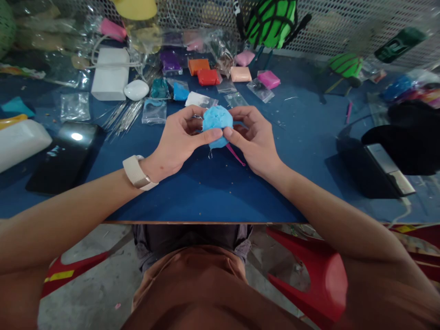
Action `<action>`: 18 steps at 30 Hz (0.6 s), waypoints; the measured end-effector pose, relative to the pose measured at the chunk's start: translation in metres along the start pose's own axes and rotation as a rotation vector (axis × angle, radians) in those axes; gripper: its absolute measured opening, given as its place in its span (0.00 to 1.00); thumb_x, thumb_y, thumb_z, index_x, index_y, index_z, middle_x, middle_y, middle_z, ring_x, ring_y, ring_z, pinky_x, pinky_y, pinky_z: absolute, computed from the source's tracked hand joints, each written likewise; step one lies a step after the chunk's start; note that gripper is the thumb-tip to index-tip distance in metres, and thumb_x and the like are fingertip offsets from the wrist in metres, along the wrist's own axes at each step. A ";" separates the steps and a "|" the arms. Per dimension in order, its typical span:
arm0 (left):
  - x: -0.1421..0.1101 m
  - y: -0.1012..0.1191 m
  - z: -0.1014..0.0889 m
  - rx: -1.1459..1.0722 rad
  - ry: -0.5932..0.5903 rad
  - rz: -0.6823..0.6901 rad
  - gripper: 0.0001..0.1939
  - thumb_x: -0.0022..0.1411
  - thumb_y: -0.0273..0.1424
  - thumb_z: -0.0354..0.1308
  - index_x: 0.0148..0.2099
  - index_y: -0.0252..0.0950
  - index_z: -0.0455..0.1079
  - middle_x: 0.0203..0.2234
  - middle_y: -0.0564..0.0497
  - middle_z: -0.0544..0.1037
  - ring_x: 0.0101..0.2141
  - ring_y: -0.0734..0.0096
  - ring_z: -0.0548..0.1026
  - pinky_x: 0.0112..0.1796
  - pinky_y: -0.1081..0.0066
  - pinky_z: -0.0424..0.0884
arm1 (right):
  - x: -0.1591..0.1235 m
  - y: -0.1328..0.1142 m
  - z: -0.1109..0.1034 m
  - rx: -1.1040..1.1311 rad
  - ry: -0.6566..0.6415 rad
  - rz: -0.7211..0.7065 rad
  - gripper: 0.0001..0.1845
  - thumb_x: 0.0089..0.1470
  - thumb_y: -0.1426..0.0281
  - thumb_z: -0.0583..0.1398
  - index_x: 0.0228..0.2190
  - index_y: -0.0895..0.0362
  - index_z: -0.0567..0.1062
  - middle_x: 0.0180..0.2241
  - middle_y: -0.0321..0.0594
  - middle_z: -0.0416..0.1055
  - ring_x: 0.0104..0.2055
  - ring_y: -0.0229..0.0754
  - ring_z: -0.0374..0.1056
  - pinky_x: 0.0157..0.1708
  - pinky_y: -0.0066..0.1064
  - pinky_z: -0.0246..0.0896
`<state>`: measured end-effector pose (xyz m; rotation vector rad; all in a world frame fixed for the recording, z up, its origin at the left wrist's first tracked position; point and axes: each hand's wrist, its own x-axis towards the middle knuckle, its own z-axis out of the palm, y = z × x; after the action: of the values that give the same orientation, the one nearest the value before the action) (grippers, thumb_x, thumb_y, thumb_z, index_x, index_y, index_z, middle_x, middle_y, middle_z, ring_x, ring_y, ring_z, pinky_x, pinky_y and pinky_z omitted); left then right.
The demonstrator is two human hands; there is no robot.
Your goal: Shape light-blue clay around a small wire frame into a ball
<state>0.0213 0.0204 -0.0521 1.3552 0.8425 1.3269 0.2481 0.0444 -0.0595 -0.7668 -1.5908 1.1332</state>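
Note:
A light blue ball of modelling clay (217, 118) with a rough, lumpy surface is held between my two hands above the blue table. My left hand (184, 133) grips it from the left, its thumb pressed on the front. From the other side my right hand (256, 137) holds it too, with the thumb tip close to the left one. Some fingers are hidden behind the ball. Under the right thumb a thin pink tool (236, 156) with a small looped end points toward me. A bent bit of wire (210, 154) shows just below the clay.
Behind my hands lie several clay packets, among them red (208, 77), orange (198, 67) and magenta (269, 79). Thin wires (125, 114), a white egg shape (136, 90) and a phone (65, 156) are at left. A dark box-like object (369, 169) stands right.

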 end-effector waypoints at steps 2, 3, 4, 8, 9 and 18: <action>0.000 0.001 0.000 -0.005 -0.005 -0.003 0.31 0.57 0.57 0.89 0.50 0.44 0.84 0.44 0.51 0.91 0.46 0.56 0.92 0.50 0.55 0.92 | 0.000 0.001 0.000 0.021 0.010 0.002 0.34 0.58 0.37 0.81 0.51 0.45 0.84 0.54 0.39 0.86 0.58 0.52 0.83 0.58 0.47 0.87; 0.000 0.001 -0.001 -0.004 -0.009 -0.009 0.31 0.57 0.56 0.89 0.50 0.44 0.84 0.44 0.51 0.91 0.46 0.56 0.92 0.50 0.55 0.92 | 0.000 0.001 0.001 0.031 0.013 0.006 0.33 0.59 0.37 0.80 0.51 0.45 0.83 0.54 0.39 0.86 0.58 0.51 0.83 0.58 0.47 0.87; 0.000 0.001 -0.001 -0.003 -0.014 -0.017 0.31 0.56 0.56 0.90 0.50 0.44 0.84 0.44 0.51 0.91 0.46 0.56 0.92 0.50 0.55 0.92 | 0.000 0.001 0.001 0.036 0.017 0.009 0.32 0.60 0.37 0.79 0.50 0.45 0.83 0.53 0.39 0.85 0.57 0.51 0.83 0.57 0.46 0.87; 0.001 0.002 -0.003 -0.002 -0.024 -0.045 0.32 0.54 0.56 0.91 0.49 0.43 0.84 0.44 0.50 0.92 0.46 0.54 0.92 0.50 0.54 0.93 | 0.002 0.000 0.003 0.026 0.031 0.000 0.32 0.59 0.36 0.80 0.48 0.46 0.83 0.51 0.37 0.84 0.54 0.49 0.83 0.54 0.44 0.86; 0.001 0.002 -0.003 -0.002 -0.024 -0.047 0.33 0.54 0.57 0.91 0.49 0.43 0.84 0.44 0.49 0.92 0.46 0.55 0.92 0.50 0.54 0.93 | 0.002 0.000 0.004 0.029 0.030 -0.005 0.32 0.59 0.37 0.80 0.48 0.46 0.83 0.51 0.37 0.84 0.53 0.48 0.83 0.53 0.43 0.86; -0.002 0.006 -0.002 -0.004 -0.017 -0.051 0.34 0.53 0.56 0.91 0.52 0.42 0.86 0.47 0.47 0.93 0.49 0.51 0.93 0.53 0.50 0.93 | 0.000 -0.002 0.004 0.002 0.071 0.002 0.31 0.59 0.38 0.81 0.47 0.46 0.83 0.49 0.36 0.83 0.50 0.46 0.82 0.52 0.44 0.85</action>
<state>0.0182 0.0175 -0.0471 1.3318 0.8571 1.2754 0.2445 0.0430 -0.0582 -0.7991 -1.5301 1.0969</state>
